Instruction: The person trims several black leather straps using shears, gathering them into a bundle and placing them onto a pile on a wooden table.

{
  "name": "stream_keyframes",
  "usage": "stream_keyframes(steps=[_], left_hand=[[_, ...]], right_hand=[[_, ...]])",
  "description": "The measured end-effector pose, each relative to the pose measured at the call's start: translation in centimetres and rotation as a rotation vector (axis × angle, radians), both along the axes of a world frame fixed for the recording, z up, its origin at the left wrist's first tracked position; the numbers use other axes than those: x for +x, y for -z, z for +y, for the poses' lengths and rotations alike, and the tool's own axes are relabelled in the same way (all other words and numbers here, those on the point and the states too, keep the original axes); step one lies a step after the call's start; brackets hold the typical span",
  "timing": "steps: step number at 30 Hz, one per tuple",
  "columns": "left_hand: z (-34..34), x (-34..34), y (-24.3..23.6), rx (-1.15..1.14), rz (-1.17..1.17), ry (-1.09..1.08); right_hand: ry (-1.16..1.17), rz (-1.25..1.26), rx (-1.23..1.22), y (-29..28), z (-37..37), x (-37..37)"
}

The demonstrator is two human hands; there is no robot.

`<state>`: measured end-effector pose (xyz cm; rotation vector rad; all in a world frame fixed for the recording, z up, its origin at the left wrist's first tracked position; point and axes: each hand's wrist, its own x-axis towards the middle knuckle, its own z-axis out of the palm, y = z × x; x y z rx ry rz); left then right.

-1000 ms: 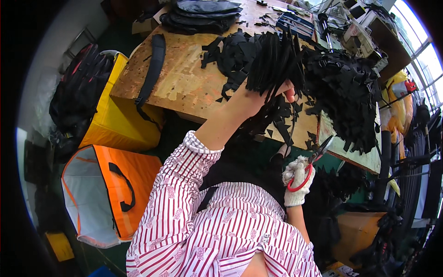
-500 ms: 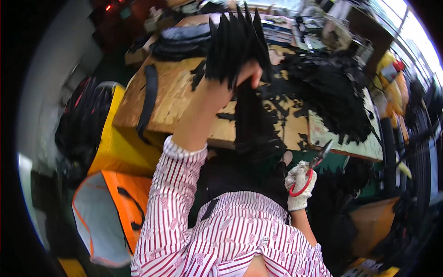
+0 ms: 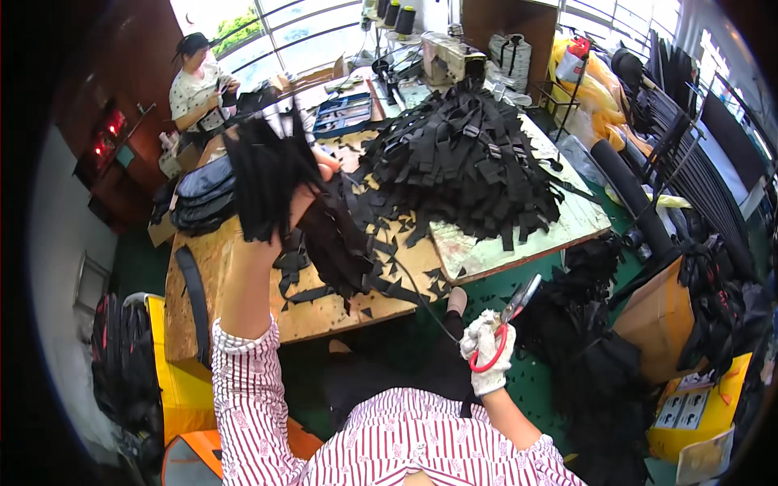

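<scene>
My left hand (image 3: 301,201) is raised over the worktable (image 3: 233,292), closed on a bundle of narrow black fabric strips (image 3: 267,166), which hides much of it; more black strips hang below. My right hand (image 3: 485,347), in a white knit glove, grips red-handled scissors (image 3: 519,298) just off the table's front edge, blades pointing up and away from me. A large pile of black straps (image 3: 470,170) lies on the pale board (image 3: 535,243) to the right, and small black offcuts are scattered on the wood.
A co-worker (image 3: 194,89) stands at the back left. A sewing machine (image 3: 446,57), blue tray (image 3: 340,113), stacked dark pads (image 3: 203,194) and padded strap (image 3: 193,300) are on the table. Yellow bags, a cardboard box (image 3: 656,320) and black rolls crowd the right; yellow and orange bags flank the left.
My left hand and its bundle have moved leftward in the picture. The view has swung up and right, bringing the co-worker and window into sight. The scissors stay in my right hand.
</scene>
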<state>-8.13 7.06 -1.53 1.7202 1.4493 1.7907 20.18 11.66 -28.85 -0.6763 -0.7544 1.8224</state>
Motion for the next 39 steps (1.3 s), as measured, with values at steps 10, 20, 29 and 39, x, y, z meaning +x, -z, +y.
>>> stream_keyframes(steps=[10, 20, 29, 39], left_hand=[[6.3, 0.8, 0.0, 0.056, -0.399, 0.25], [15.0, 3.9, -4.3, -0.062, -0.402, 0.275], [40.6, -3.1, -2.2, -0.148, -0.002, -0.283], [48.8, -2.1, 16.0, -0.62, 0.805, -0.595]], right_hand=[[0.146, 0.071, -0.089, 0.9, 3.2, 1.5], [0.169, 0.052, -0.144, 2.0, 4.8, 1.4], [0.162, 0.143, -0.256, 3.9, 6.7, 1.6], [0.233, -0.206, -0.225, 4.7, 8.8, -0.1]])
